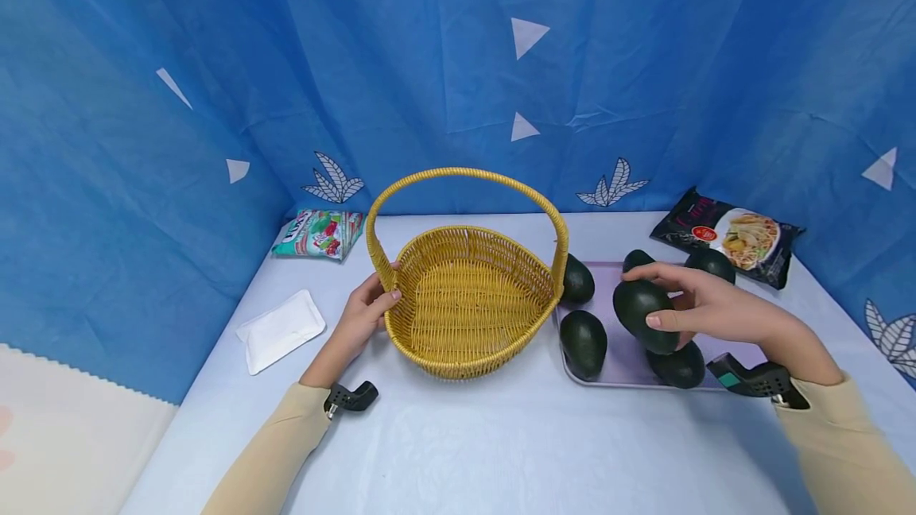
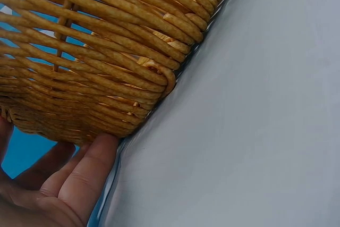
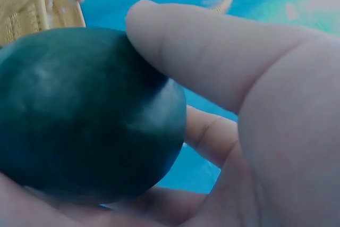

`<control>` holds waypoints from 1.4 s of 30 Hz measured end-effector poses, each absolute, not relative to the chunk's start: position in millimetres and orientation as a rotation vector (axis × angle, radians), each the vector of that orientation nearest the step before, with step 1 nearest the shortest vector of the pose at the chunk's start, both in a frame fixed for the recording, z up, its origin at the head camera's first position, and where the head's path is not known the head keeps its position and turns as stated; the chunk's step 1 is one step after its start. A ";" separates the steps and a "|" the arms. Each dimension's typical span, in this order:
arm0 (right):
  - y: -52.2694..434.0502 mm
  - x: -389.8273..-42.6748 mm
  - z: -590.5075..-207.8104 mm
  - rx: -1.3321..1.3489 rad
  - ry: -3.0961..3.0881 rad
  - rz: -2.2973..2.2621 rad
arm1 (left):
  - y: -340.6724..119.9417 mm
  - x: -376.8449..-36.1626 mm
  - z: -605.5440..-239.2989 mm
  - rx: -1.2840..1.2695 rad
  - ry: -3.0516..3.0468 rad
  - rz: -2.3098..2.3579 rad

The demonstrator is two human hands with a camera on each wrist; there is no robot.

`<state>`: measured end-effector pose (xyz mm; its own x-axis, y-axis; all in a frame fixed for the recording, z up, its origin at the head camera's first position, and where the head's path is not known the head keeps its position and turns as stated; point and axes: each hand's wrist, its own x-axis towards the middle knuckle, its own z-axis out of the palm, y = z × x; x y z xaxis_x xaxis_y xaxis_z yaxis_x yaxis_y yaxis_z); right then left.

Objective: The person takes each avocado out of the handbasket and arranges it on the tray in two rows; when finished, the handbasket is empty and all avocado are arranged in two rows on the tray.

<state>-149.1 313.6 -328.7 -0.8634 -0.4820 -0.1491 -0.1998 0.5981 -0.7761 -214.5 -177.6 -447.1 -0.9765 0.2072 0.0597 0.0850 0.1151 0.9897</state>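
A yellow woven basket [image 1: 465, 300] with a tall arched handle stands empty at the table's middle. My left hand [image 1: 375, 304] grips its left rim, thumb over the edge; in the left wrist view the fingers [image 2: 79, 179] lie against the lower wall of the basket [image 2: 95, 51]. My right hand [image 1: 644, 298] holds a dark green avocado [image 1: 630, 312] just above a lilac tray [image 1: 630, 378], right of the basket. The right wrist view shows that avocado [image 3: 85, 110] up close under my thumb [image 3: 212, 51]. Several more avocados lie on the tray, one [image 1: 583, 342] near its front left.
A black noodle packet [image 1: 730, 235] lies at the back right. A colourful snack packet [image 1: 320, 233] sits at the back left, and a flat white pouch [image 1: 281, 330] lies left of the basket. Blue curtains wall in the table on three sides.
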 end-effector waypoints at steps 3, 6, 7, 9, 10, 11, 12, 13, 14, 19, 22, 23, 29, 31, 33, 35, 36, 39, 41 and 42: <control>328.0 -148.0 -330.9 -0.439 2.484 -1.151 | -177.1 -212.8 -444.1 0.296 2.268 2.009; 341.3 -147.3 -334.2 -0.379 2.489 -1.171 | -177.3 -212.9 -444.3 0.290 2.266 2.008; 345.6 -146.9 -335.2 -0.364 2.496 -1.174 | -177.3 -213.0 -444.4 0.288 2.263 2.009; 354.7 -146.1 -338.2 -0.338 2.520 -1.177 | -178.2 -214.9 -447.6 0.287 2.267 2.004; 359.1 -145.8 -340.0 -0.325 2.535 -1.178 | -178.6 -215.3 -448.0 0.290 2.271 2.000; 363.6 -145.5 -341.7 -0.308 2.547 -1.178 | -178.8 -215.5 -448.0 0.290 2.272 1.998; 368.4 -145.2 -343.5 -0.299 2.558 -1.179 | -179.0 -215.8 -448.0 0.288 2.274 1.997; 373.0 -145.2 -345.3 -0.287 2.565 -1.180 | -179.3 -215.9 -448.0 0.290 2.275 1.996; 377.3 -145.3 -347.5 -0.277 2.569 -1.183 | -179.5 -215.9 -447.9 0.292 2.276 1.992; 396.7 -146.0 -356.7 -0.222 2.545 -1.197 | -179.4 -215.9 -447.3 0.271 2.265 1.991; 404.5 -146.9 -361.2 -0.197 2.512 -1.199 | -179.3 -215.5 -447.2 0.255 2.267 1.987; 406.7 -147.2 -362.4 -0.186 2.505 -1.194 | -179.3 -215.3 -447.1 0.253 2.266 1.988; 418.6 -147.7 -368.7 -0.112 2.504 -1.097 | -178.8 -215.9 -446.6 0.277 2.271 1.987; 421.8 -147.5 -370.9 -0.089 2.503 -1.052 | -178.5 -216.3 -446.3 0.281 2.266 1.987; 424.7 -147.1 -373.2 -0.069 2.504 -1.011 | -178.0 -216.6 -446.0 0.279 2.263 1.984; 427.4 -146.9 -375.6 -0.074 2.500 -0.979 | -177.8 -216.8 -445.9 0.273 2.262 1.981; 428.9 -146.8 -376.7 -0.081 2.499 -0.969 | -177.8 -216.5 -445.7 0.271 2.262 1.979; 432.7 -147.2 -379.2 -0.131 2.531 -0.898 | -178.0 -216.4 -446.3 0.264 2.265 1.975; 434.3 -148.3 -380.4 -0.145 2.561 -0.842 | -178.5 -216.1 -446.6 0.263 2.267 1.974; 434.9 -148.9 -380.5 -0.144 2.576 -0.811 | -178.7 -216.1 -446.9 0.261 2.269 1.974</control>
